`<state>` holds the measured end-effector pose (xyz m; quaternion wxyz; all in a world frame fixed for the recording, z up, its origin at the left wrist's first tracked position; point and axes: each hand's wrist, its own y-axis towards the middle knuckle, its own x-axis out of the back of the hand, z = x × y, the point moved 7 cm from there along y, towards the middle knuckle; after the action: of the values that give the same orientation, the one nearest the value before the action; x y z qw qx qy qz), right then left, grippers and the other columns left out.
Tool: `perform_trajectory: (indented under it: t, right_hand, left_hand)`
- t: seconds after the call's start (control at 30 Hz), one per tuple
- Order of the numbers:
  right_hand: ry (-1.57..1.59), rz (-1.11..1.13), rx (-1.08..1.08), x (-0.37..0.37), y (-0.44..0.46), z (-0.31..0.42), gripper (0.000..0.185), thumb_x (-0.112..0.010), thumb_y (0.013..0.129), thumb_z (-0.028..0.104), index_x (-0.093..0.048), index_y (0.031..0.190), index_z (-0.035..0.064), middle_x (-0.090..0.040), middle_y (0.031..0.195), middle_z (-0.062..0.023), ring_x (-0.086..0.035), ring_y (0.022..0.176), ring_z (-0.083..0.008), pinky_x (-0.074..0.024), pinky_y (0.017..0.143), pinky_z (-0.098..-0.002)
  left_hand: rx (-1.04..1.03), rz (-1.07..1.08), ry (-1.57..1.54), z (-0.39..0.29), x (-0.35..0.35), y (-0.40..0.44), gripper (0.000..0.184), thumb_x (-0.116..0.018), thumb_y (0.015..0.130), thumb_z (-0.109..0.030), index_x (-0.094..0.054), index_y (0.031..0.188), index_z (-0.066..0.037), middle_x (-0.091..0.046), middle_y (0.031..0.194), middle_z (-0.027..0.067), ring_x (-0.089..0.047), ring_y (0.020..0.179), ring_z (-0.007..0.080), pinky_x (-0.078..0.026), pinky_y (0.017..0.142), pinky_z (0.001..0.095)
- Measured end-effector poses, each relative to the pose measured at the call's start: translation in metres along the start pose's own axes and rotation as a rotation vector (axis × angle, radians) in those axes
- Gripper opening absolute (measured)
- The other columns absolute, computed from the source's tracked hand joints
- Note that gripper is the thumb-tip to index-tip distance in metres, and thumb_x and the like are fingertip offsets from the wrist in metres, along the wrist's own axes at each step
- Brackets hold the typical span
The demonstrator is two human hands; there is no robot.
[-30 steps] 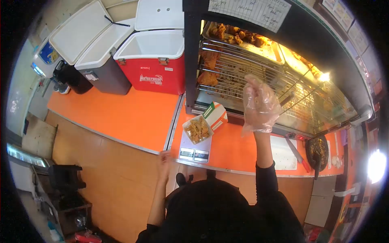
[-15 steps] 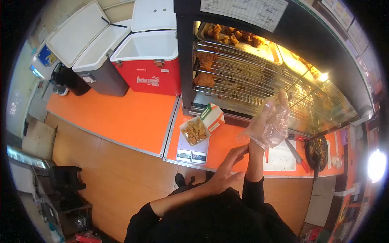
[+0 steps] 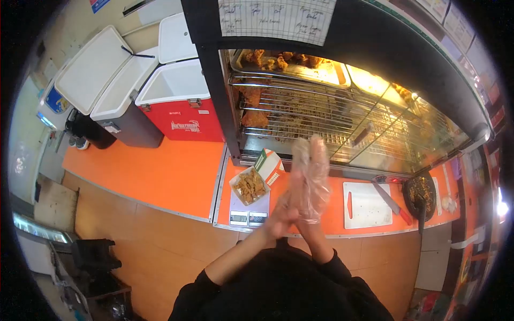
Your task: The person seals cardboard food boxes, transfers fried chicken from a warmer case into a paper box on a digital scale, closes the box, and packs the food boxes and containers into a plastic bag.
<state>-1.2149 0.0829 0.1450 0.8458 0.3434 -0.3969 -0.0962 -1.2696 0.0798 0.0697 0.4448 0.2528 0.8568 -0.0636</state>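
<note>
My right hand (image 3: pixel 311 184) wears a clear plastic glove, fingers stretched upward and holding nothing. It is raised over the counter in front of the warming cabinet. My bare left hand (image 3: pixel 281 215) is up against the glove's lower left side, near the wrist. Motion smears its fingers, so whether they grip the plastic cannot be made out. Left of both hands, an open paper box (image 3: pixel 269 167) holds pieces of fried chicken (image 3: pixel 250 185). The box rests on a kitchen scale (image 3: pixel 248 218) with a lit display.
A glass warming cabinet (image 3: pixel 214 64) stands behind, with fried chicken on a tray (image 3: pixel 342 75) and wire racks. At right are a white cutting board (image 3: pixel 367 206), a knife (image 3: pixel 393 203) and a dark stone mortar (image 3: pixel 420 195). Red (image 3: pixel 184 120) and grey (image 3: pixel 131 125) coolers stand left, lids up.
My gloved right hand has moved left and a little down. My left hand has closed in on the glove's wrist area. The camera view has shifted, showing more of the cutting board.
</note>
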Motion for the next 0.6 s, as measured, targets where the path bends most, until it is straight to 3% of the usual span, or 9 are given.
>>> perform_trajectory:
  t: [0.13, 0.2, 0.3, 0.4, 0.43, 0.47, 0.5, 0.53, 0.6]
  right_hand:
    - [0.002, -0.001, -0.011, 0.008, 0.003, -0.006, 0.040, -0.058, 0.087, 0.011, -0.050, 0.123, -0.0021, -0.057, 0.110, -0.0223, -0.057, 0.098, -0.0396, -0.0462, 0.080, -0.0482]
    - [0.353, 0.100, -0.267, 0.013, -0.003, -0.029, 0.039, -0.049, 0.094, 0.019, -0.047, 0.129, 0.0007, -0.051, 0.123, -0.0256, -0.052, 0.108, -0.0398, -0.0437, 0.087, -0.0463]
    - [0.462, 0.175, -0.248, 0.031, 0.003, -0.016, 0.040, -0.042, 0.097, 0.015, -0.043, 0.135, 0.0013, -0.047, 0.130, -0.0216, -0.049, 0.117, -0.0357, -0.0378, 0.098, -0.0446]
    - [0.476, 0.184, -0.176, 0.037, 0.006, -0.047, 0.043, -0.044, 0.097, 0.015, -0.038, 0.136, -0.0009, -0.042, 0.136, -0.0198, -0.043, 0.124, -0.0334, -0.0332, 0.104, -0.0430]
    - [0.500, 0.177, -0.166, 0.040, 0.003, -0.073, 0.045, -0.048, 0.097, 0.017, -0.037, 0.136, -0.0024, -0.039, 0.138, -0.0197, -0.040, 0.126, -0.0334, -0.0314, 0.105, -0.0427]
    - [0.390, 0.033, -0.225, 0.050, 0.006, -0.094, 0.043, -0.049, 0.096, 0.017, -0.038, 0.133, -0.0026, -0.041, 0.135, -0.0188, -0.040, 0.124, -0.0326, -0.0318, 0.104, -0.0419]
    - [0.285, -0.104, -0.297, 0.061, 0.008, -0.115, 0.042, -0.050, 0.095, 0.016, -0.039, 0.131, -0.0028, -0.042, 0.132, -0.0179, -0.041, 0.123, -0.0318, -0.0321, 0.103, -0.0410]
    - [0.034, -0.381, -0.418, 0.080, 0.023, -0.135, 0.036, -0.049, 0.095, 0.014, -0.043, 0.127, -0.0016, -0.049, 0.124, -0.0163, -0.045, 0.118, -0.0302, -0.0346, 0.100, -0.0397]
    - [-0.002, -0.403, -0.408, 0.071, 0.049, -0.160, 0.041, -0.055, 0.089, 0.013, -0.043, 0.126, -0.0016, -0.052, 0.111, -0.0168, -0.046, 0.107, -0.0329, -0.0352, 0.090, -0.0451]
  left_hand:
    - [0.030, 0.064, 0.050, -0.006, -0.004, 0.027, 0.079, -0.062, 0.086, -0.029, -0.018, 0.149, -0.008, -0.036, 0.144, 0.0051, -0.038, 0.131, 0.0181, -0.033, 0.108, 0.0345]
    - [0.038, 0.055, 0.107, 0.002, -0.011, 0.036, 0.078, -0.060, 0.088, -0.031, -0.018, 0.149, -0.006, -0.036, 0.143, 0.0062, -0.037, 0.131, 0.0179, -0.033, 0.107, 0.0343]
    - [-0.127, 0.021, 0.325, -0.007, -0.006, 0.061, 0.072, -0.055, 0.091, -0.025, -0.017, 0.149, -0.005, -0.035, 0.143, 0.0072, -0.037, 0.131, 0.0184, -0.031, 0.108, 0.0346]
    - [-0.512, -0.227, 0.118, -0.093, -0.010, 0.091, 0.063, -0.051, 0.092, -0.015, -0.023, 0.147, -0.005, -0.040, 0.138, 0.0068, -0.040, 0.126, 0.0171, -0.029, 0.107, 0.0334]
    - [-0.619, -0.290, 0.254, -0.118, -0.027, 0.092, 0.060, -0.052, 0.091, -0.015, -0.028, 0.145, -0.005, -0.043, 0.135, 0.0066, -0.041, 0.124, 0.0162, -0.029, 0.106, 0.0322]
    - [-0.717, -0.360, 0.390, -0.133, -0.036, 0.085, 0.057, -0.053, 0.090, -0.016, -0.033, 0.143, -0.005, -0.046, 0.131, 0.0064, -0.042, 0.122, 0.0153, -0.030, 0.105, 0.0310]
    - [-0.708, -0.362, 0.395, -0.135, -0.033, 0.081, 0.057, -0.053, 0.090, -0.016, -0.033, 0.143, -0.005, -0.046, 0.131, 0.0064, -0.042, 0.122, 0.0153, -0.030, 0.105, 0.0310]
    - [-0.648, -0.426, 0.466, -0.136, -0.028, 0.078, 0.054, -0.054, 0.090, -0.017, -0.037, 0.139, -0.004, -0.049, 0.128, 0.0067, -0.044, 0.120, 0.0151, -0.031, 0.103, 0.0304]
    - [-0.603, -0.480, 0.540, -0.141, -0.022, 0.080, 0.051, -0.056, 0.089, -0.019, -0.042, 0.135, -0.003, -0.051, 0.125, 0.0069, -0.045, 0.118, 0.0149, -0.033, 0.101, 0.0298]
